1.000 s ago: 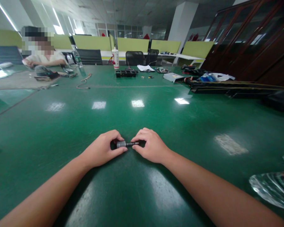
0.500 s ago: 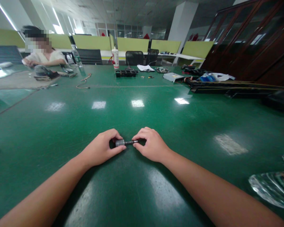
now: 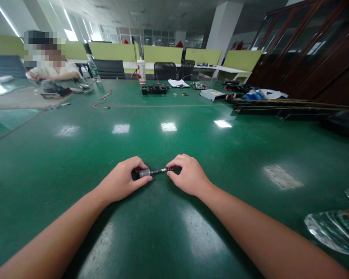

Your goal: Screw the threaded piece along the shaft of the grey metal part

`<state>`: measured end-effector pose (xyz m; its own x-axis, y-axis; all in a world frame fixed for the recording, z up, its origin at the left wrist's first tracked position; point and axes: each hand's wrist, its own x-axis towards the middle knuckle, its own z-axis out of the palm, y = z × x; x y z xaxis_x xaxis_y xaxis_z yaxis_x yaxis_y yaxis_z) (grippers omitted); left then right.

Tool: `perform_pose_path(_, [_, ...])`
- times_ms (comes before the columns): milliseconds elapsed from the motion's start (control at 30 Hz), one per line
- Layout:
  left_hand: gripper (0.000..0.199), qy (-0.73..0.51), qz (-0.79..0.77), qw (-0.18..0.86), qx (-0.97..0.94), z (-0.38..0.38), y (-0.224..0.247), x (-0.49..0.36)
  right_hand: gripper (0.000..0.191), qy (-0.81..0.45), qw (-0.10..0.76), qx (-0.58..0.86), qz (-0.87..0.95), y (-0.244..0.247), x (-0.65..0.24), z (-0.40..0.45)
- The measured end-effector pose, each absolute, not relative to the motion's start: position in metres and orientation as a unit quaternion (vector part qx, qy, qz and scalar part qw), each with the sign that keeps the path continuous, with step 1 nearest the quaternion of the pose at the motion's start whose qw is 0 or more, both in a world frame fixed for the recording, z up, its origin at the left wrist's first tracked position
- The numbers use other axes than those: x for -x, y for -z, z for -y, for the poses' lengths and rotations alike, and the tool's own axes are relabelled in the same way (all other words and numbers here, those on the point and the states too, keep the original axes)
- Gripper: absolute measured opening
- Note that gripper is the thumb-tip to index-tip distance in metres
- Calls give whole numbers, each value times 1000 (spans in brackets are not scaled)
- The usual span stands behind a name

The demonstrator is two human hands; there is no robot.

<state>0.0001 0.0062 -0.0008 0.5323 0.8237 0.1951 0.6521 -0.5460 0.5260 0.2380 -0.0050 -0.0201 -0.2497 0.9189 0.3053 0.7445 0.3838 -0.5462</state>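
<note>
Just above the green table [image 3: 168, 217], a grey metal cylinder [image 3: 144, 173] is pinched between the thumb and fingers of my left hand [image 3: 123, 180]. A thin dark rod [image 3: 156, 171] runs from its right end toward a shiny metal sleeve [image 3: 163, 170]. Thumb and fingertips of my right hand [image 3: 189, 175] close on the rod's far end, where a dark coiled section [image 3: 170, 169] shows. My fingers partly cover both ends, so the exact kind of part is not clear.
Across the table sits a person [image 3: 52, 69]. A plastic bottle [image 3: 93, 69], a white bottle [image 3: 141, 71], a black device [image 3: 154, 89] and a grey metal box [image 3: 212, 94] stand along the back. Clear plastic [image 3: 331, 228] lies at right.
My right hand has shifted slightly right and up, and more of the rod and the coiled section now shows. My left hand has moved a little left with the cylinder, which is tilted slightly.
</note>
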Motion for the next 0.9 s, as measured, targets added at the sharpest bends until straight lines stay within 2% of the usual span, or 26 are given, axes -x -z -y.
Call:
perform_pose_path(167, [25,-215,-443,195,-848,-7,2,1,10,-140,306,575,746,21,-242,1])
perform_pose_path(567, [24,-224,-440,202,-846,-6,2,1,11,-159,320,513,781,22,-239,3])
perform_pose_path(733, [26,-224,-440,211,-844,-7,3,1,24,-208,349,504,762,22,-238,3])
perform_pose_path(900, [27,-222,-436,226,-842,-6,3,2,11,-248,346,500,754,21,-239,1])
